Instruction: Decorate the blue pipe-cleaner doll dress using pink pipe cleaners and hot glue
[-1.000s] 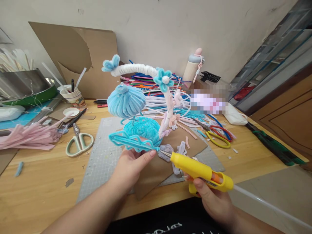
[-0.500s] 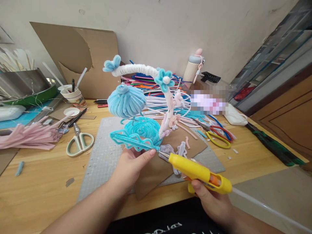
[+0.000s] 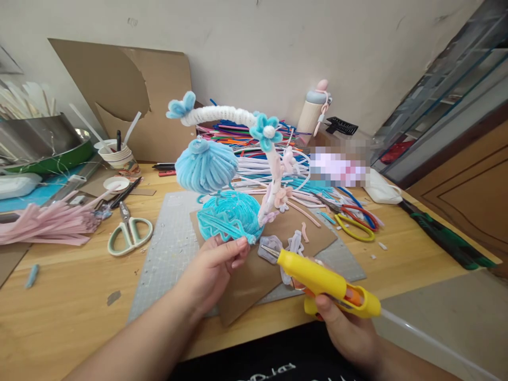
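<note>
Between the thumb and fingers of my left hand (image 3: 216,267) is a turquoise pipe-cleaner leaf (image 3: 223,225) with a zigzag edge, held by its right end. It overlaps a coiled turquoise base (image 3: 246,203) behind it. From that base rises a white wrapped stem (image 3: 273,172), which arches left and bears a blue flower (image 3: 265,131). A pale blue ribbed shade (image 3: 206,165) sits below the arch. My right hand (image 3: 349,328) is closed around a yellow glue gun (image 3: 317,278), its metal nozzle a little right of the leaf's held end. A clear glue stick trails from its back.
A cardboard piece (image 3: 254,291) lies on a grey cutting mat (image 3: 159,254). Scissors (image 3: 130,233) and pink pipe cleaners (image 3: 51,219) are at left. More pipe cleaners (image 3: 254,169) are heaped behind the craft, with yellow-and-red-handled pliers (image 3: 353,226) to the right.
My left hand has turned the leaf, so its tip has swung right and lies over the coiled base. The glue gun's nozzle has drawn slightly right, away from the leaf's end.
</note>
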Demonstrator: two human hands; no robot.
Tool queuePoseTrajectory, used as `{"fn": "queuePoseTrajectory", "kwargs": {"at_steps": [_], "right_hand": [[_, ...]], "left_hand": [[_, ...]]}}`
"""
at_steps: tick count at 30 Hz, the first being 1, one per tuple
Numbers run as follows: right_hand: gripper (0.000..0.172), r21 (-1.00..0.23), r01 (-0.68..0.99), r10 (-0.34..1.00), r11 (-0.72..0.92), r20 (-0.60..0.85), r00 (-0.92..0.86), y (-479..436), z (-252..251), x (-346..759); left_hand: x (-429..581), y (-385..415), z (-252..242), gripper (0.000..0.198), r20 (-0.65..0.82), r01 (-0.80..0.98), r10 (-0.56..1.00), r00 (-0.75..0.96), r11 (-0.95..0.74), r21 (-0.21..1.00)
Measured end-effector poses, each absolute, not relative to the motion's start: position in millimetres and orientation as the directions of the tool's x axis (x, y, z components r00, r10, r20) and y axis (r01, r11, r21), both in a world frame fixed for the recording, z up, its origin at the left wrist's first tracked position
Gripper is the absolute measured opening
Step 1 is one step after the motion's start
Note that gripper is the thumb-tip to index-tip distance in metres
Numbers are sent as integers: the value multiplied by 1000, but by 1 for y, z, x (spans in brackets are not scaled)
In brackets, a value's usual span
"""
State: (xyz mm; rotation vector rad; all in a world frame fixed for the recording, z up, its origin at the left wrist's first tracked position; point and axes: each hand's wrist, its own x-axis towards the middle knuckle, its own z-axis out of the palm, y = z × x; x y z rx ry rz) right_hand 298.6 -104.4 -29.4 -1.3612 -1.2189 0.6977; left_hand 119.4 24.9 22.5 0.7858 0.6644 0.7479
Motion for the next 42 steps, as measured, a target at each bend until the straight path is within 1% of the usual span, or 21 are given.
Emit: {"fn": "queuePoseTrajectory", "kwargs": {"at_steps": [3, 6, 9, 12, 15, 18, 20, 22, 25, 27, 29, 32, 34, 38, 42], "right_hand": [[17, -956, 236, 937, 176, 237, 258, -104, -30, 298], [19, -972, 156, 937, 177, 215, 274, -102, -29, 295], [16, -984, 75, 923, 162, 178, 341, -98, -26, 291], [15, -989, 74, 892, 125, 145, 427, -94, -20, 289], [22, -987, 140, 907, 75, 126, 401, -93, -16, 291], [29, -988, 151, 921, 24, 81, 381, -98, -22, 298], [33, -993, 118, 901, 5, 56, 431, -103, -31, 304], [34, -996, 84, 876, 17, 56, 478, -106, -39, 311], [33, -997, 45, 861, 62, 76, 503, -106, -44, 318], [29, -996, 9, 857, 90, 82, 508, -103, -41, 322], [24, -990, -54, 854, 130, 84, 514, -100, -36, 324], [18, -967, -180, 855, 181, 65, 514, -95, -32, 328], [20, -942, -264, 856, 206, 43, 515, -92, -32, 331], [28, -874, -415, 853, 254, 1, 521, -88, -34, 336], [27, -846, -474, 867, 246, -27, 498, -87, -34, 338]], "left_hand": [[119, 24, 19, 18, -246, -303, 782, 573, 481, 823], [119, 24, 17, 17, -239, -272, 772, 590, 468, 841], [118, 24, 17, 15, -228, -249, 754, 616, 461, 852], [118, 23, 19, 15, -221, -259, 748, 626, 467, 846], [119, 24, 19, 17, -205, -296, 801, 562, 427, 855], [121, 27, 14, 26, -147, -276, 898, 415, 278, 920], [122, 32, 8, 30, -73, -157, 950, 303, 125, 980], [125, 39, 3, 26, -8, 19, 973, 232, 3, 1000], [131, 49, 2, 23, 0, 251, 980, 201, -52, 967], [135, 54, 4, 23, 12, 371, 979, 202, -88, 925], [138, 56, 4, 23, 48, 436, 975, 218, -141, 889], [140, 56, 3, 21, 96, 475, 962, 255, -211, 854], [139, 55, 1, 21, 111, 505, 955, 274, -241, 829], [141, 54, -1, 20, 79, 613, 967, 243, -217, 760], [143, 56, -5, 22, 80, 698, 973, 217, -212, 684]]}}
